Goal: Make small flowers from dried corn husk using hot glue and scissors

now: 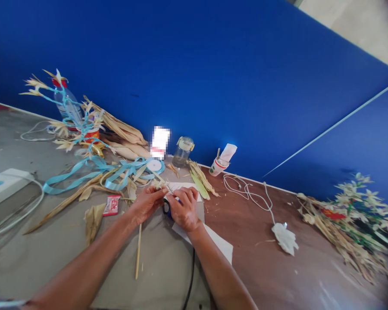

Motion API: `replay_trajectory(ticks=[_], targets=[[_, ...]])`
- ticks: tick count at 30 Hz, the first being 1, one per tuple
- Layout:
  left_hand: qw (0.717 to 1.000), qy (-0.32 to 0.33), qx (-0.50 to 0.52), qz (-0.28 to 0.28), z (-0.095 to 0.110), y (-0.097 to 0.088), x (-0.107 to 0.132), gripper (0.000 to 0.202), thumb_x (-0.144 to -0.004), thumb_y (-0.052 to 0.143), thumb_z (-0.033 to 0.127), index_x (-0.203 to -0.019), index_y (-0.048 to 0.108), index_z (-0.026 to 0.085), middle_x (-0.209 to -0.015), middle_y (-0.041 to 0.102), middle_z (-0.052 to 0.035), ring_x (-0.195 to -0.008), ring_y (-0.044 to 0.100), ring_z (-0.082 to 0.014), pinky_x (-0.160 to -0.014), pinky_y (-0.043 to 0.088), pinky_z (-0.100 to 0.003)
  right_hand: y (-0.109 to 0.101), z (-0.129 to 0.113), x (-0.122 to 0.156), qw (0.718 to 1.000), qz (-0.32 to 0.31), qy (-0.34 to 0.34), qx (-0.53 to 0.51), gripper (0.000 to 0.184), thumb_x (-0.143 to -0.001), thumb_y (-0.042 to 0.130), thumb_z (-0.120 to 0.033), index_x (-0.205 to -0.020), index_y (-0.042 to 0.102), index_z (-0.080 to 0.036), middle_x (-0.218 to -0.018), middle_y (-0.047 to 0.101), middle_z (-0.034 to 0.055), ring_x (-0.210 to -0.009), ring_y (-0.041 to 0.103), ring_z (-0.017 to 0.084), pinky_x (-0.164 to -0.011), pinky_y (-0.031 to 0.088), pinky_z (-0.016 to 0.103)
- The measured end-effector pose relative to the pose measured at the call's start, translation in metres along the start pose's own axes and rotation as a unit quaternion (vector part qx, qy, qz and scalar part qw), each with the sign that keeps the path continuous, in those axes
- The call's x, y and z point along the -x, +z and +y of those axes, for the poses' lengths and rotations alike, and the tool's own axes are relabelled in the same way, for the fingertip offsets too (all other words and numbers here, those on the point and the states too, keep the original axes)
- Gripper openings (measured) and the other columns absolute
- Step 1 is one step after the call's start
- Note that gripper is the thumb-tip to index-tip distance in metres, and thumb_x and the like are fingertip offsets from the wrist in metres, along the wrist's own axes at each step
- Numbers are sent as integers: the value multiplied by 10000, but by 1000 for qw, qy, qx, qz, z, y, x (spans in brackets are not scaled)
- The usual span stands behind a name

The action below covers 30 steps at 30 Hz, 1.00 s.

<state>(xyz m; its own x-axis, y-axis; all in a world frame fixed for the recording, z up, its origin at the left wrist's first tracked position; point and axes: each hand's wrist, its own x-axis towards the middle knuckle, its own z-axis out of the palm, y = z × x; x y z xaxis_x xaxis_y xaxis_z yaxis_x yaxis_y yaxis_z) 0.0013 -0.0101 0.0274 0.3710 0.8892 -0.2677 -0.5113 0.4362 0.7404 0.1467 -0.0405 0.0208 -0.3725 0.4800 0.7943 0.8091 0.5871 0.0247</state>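
My left hand (148,201) and my right hand (183,209) meet over a white sheet of paper (210,239) in the middle of the table. The left hand's fingers pinch a small pale piece of dried husk (161,184). The right hand is closed round a dark blue tool (167,208) whose black cable (190,275) runs back toward me. A thin wooden stick (138,252) lies under my left wrist.
Light blue ribbon (93,172), dried husk strips and husk flowers in a bottle (67,107) crowd the left. A glass jar (183,151), paper cup (219,163), white cable (248,191), a red packet (111,205), a power strip (3,185). Husk flowers (349,215) lie at right.
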Motion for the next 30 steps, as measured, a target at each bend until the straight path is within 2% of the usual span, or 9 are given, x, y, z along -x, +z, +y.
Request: replay_trajectory(ticks=[4,6,9,11,15,19,25,27,30], targets=[[1000,10,0,4,1,1,1,264,-554,805,251,-653,592,131,-525,510,56,-453,475,-41,-457,386,-154,-3,1,-2,987,36,105,-114,98,-813,560,-231,-880,625,-202,-836,619,47,-865,536,176,-842,370,357],[1000,23,0,3,0,-1,-1,237,-593,783,250,-657,588,132,-482,432,81,-399,386,-19,-429,347,-147,-3,2,-5,948,52,244,-199,171,-841,504,-294,-795,618,-175,-790,612,53,-806,549,175,-786,406,334],[999,44,-6,-12,-3,-4,-4,211,-617,767,236,-641,590,124,-474,381,87,-384,311,-12,-418,315,-158,-2,3,-12,855,0,406,-323,277,-850,460,-364,-715,604,-169,-687,587,23,-688,541,153,-669,427,275],[999,45,-21,-14,-6,-5,-5,196,-620,764,232,-647,604,121,-507,425,68,-407,344,-22,-431,322,-174,0,0,-16,812,-40,447,-374,260,-810,503,-391,-723,613,-173,-668,583,4,-651,518,139,-630,419,250],[998,35,-40,-15,-8,-4,-5,191,-616,766,235,-691,628,126,-546,471,51,-444,390,-34,-451,322,-181,5,-5,-19,767,-39,487,-415,192,-739,568,-357,-687,594,-174,-615,545,-24,-597,468,117,-589,395,225],[998,51,-8,-32,-3,-3,-2,193,-639,752,229,-653,588,128,-507,390,74,-433,323,-24,-455,308,-172,8,1,-17,772,-19,499,-393,192,-743,557,-347,-664,574,-173,-584,511,-30,-570,453,118,-573,390,229],[994,39,47,-91,1,-8,-1,195,-691,709,202,-644,530,141,-500,289,80,-443,276,-40,-440,284,-169,8,11,-15,868,-16,422,-263,354,-745,518,-218,-1084,586,-146,-1011,617,106,-800,562,171,-806,437,318],[993,37,50,-98,0,-8,-1,190,-694,706,201,-650,531,141,-505,292,77,-447,285,-41,-442,291,-167,6,8,-17,855,-35,423,-297,326,-752,521,-229,-1058,604,-152,-987,631,101,-799,574,172,-784,452,310],[994,52,48,-85,0,-8,-2,185,-704,702,212,-661,537,141,-496,305,78,-437,288,-34,-453,313,-160,0,0,-21,791,-85,448,-408,213,-800,494,-309,-816,651,-166,-734,643,40,-689,577,154,-666,464,264]])
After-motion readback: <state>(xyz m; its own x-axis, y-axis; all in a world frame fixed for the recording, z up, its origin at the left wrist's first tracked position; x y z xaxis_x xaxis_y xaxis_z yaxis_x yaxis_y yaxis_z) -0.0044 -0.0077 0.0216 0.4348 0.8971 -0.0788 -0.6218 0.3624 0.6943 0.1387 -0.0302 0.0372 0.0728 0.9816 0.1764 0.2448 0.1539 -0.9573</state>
